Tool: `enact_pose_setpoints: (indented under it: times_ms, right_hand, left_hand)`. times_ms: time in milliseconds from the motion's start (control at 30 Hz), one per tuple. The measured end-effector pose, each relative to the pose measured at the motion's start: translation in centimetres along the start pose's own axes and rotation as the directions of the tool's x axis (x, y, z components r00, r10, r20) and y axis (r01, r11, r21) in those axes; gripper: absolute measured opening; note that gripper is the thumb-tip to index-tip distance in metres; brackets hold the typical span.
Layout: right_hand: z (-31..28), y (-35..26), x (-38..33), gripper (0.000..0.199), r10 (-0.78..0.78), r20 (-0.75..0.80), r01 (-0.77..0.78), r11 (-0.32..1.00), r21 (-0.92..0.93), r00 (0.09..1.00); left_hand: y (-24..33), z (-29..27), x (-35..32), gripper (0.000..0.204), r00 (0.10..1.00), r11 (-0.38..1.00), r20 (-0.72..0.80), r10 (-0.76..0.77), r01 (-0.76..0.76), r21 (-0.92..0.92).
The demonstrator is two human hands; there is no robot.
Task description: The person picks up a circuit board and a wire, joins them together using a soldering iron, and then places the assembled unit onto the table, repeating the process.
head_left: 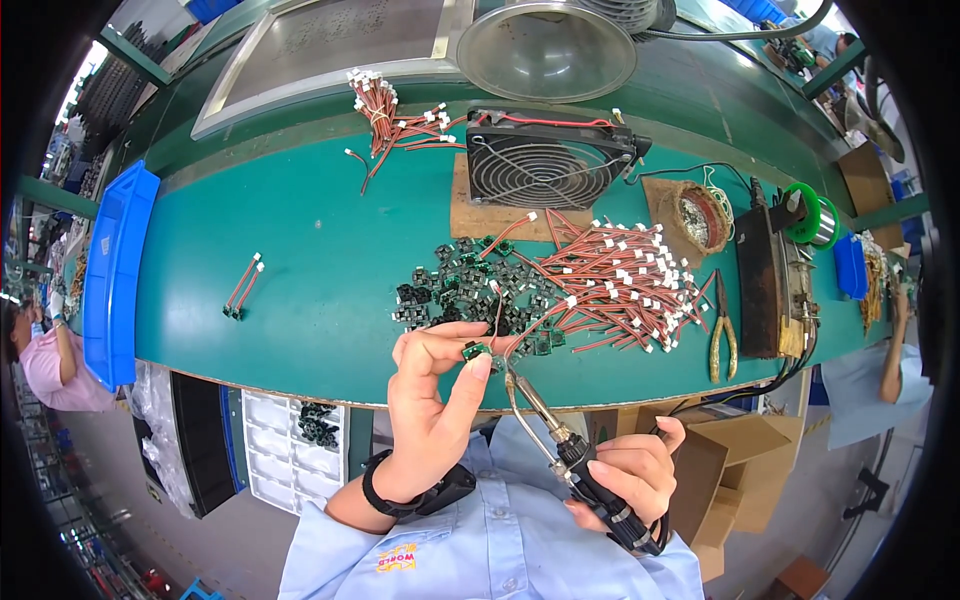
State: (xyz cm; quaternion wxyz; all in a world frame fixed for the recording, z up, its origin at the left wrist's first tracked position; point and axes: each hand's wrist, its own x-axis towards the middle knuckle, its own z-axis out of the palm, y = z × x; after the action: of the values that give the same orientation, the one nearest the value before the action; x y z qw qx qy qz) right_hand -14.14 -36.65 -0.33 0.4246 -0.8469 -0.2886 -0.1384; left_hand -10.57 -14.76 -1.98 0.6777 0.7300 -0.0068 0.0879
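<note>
My left hand [430, 385] pinches a small green circuit board [476, 350] between thumb and fingers, just over the table's near edge. A red wire lead with a white connector [495, 287] rises beside the fingertips. My right hand [632, 478] grips the black handle of a soldering iron [572, 452], which has a thin metal tube alongside it. The iron's tip points up at the board; whether they touch I cannot tell. Just beyond lies a heap of small black and green parts [470, 285], and to its right a pile of red wire leads [625, 285] with white connectors.
A black fan [545, 170] stands at the back, near a metal lamp shade [547, 55]. To the right are pliers [722, 335], a round tin [700, 217], a soldering station [765, 285] and a solder spool [818, 218]. One wired pair [243, 287] and a blue bin [118, 275] lie left.
</note>
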Motion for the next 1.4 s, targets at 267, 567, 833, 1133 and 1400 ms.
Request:
enact_pose_setpoints:
  times_ms: [267, 567, 833, 1133, 1400]
  right_hand:
    - [-0.1, 0.0, 0.1, 0.039, -0.011, -0.012, 0.011, 1.0, -0.007, 1.0]
    - [-0.8, 0.7, -1.7, 0.038, -0.051, -0.138, 0.057, 0.997, 0.044, 0.989]
    - [-0.1, 2.1, -3.1, 0.044, -0.133, -0.457, 0.11, 0.991, -0.079, 0.879]
    - [1.4, 1.9, -0.8, 0.029, 0.392, -0.546, -0.381, 0.914, 0.139, 0.741]
    - [1.1, 5.3, 2.2, 0.03, 0.101, -0.015, -0.102, 0.98, -0.173, 0.995]
  left_hand:
    - [0.0, 0.0, 0.0, 0.007, 1.0, 0.999, 0.006, 0.012, -0.012, 0.032]
    - [1.8, 0.2, 0.6, 0.005, 0.981, 0.906, -0.001, -0.194, 0.179, -0.383]
    - [2.7, -0.3, 0.5, 0.009, 0.941, 0.734, 0.138, -0.31, 0.329, -0.594]
    - [0.9, -2.5, 0.3, 0.009, 0.986, 0.922, -0.096, -0.139, 0.093, -0.375]
    - [-5.4, -14.9, -1.3, 0.017, 0.866, 0.908, -0.499, 0.005, 0.205, 0.366]
